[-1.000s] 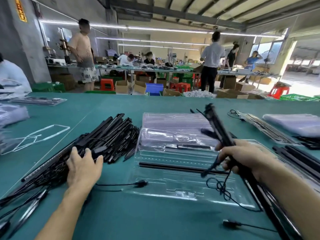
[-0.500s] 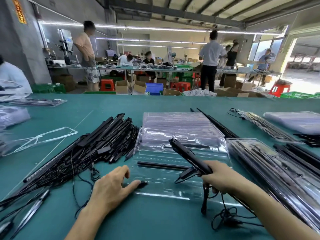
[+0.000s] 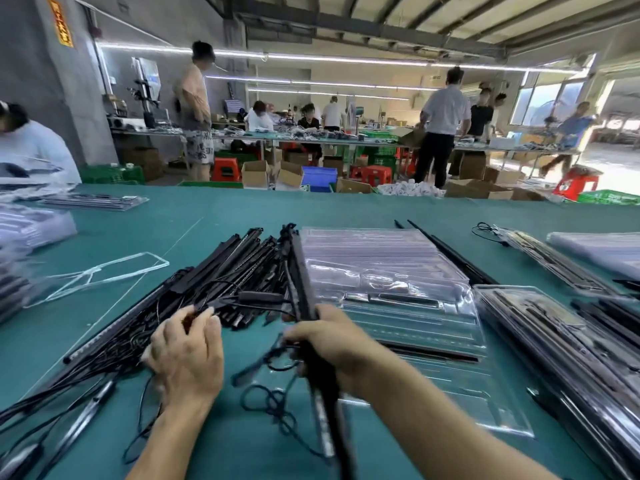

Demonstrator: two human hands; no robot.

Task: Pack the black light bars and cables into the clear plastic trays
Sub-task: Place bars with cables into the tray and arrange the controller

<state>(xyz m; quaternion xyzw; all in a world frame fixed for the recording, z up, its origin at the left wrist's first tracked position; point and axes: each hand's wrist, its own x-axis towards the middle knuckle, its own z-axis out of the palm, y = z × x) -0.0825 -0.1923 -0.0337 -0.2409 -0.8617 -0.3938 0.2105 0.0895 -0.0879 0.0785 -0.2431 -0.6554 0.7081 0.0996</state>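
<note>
Moved: right hand [image 3: 332, 341] is now carrying its light bar [image 3: 299, 271] left of where it was half a second ago, off the middle of the tray and over the tray's left edge; left hand [image 3: 188, 355] is now back on the pile instead of by the plug at the tray's near-left corner.
Light bar: is running tilted from the near edge of the view up and away between the pile and the trays, its far tip reaching level with the tray stack's far-left corner.
Right hand fingers: are wrapping fully round the bar at mid-length, thumb on the left side.
Cable [image 3: 270, 396]: is hanging in loose loops from the held bar, between the two wrists, over the cloth.
Left hand fingers: are bending down onto the tangle of wires at the near end of the pile of light bars [image 3: 228, 271]; whether they are gripping anything I cannot tell.
Clear tray [image 3: 415, 327]: is lying open just right of the held bar, one black bar already sitting in a slot.
Tray stack [image 3: 374, 251]: is lying directly behind it, touching.
Packed trays [image 3: 554, 348]: are crowding the open tray's right edge.
Table [image 3: 242, 209]: bare green cloth is showing beyond the pile to the far edge and near the person between the forearms.
</note>
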